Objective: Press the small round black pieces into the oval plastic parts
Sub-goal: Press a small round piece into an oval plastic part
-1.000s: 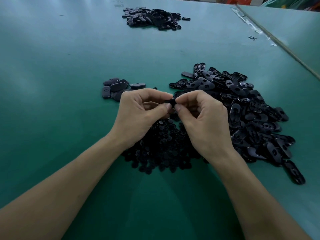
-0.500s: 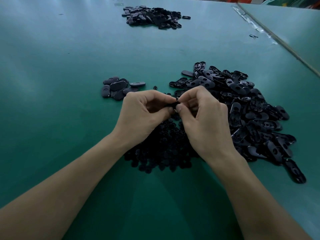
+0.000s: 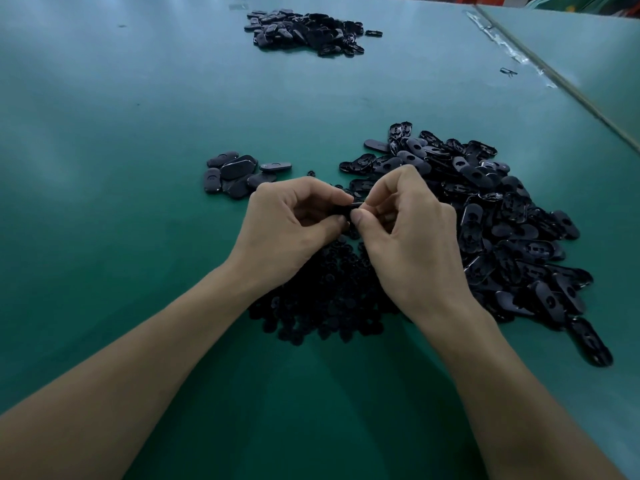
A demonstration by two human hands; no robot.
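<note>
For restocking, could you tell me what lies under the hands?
A heap of small round pieces on the table; left hand and right hand hide its far part.

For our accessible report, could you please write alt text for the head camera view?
The left hand and right hand pinch one black part together above a green table. Round black pieces lie heaped beneath them, oval parts piled to the right.

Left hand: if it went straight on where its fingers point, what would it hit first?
Probably the right hand: the left hand points right, across the black part both pinch, fingertips nearly touching.
</note>
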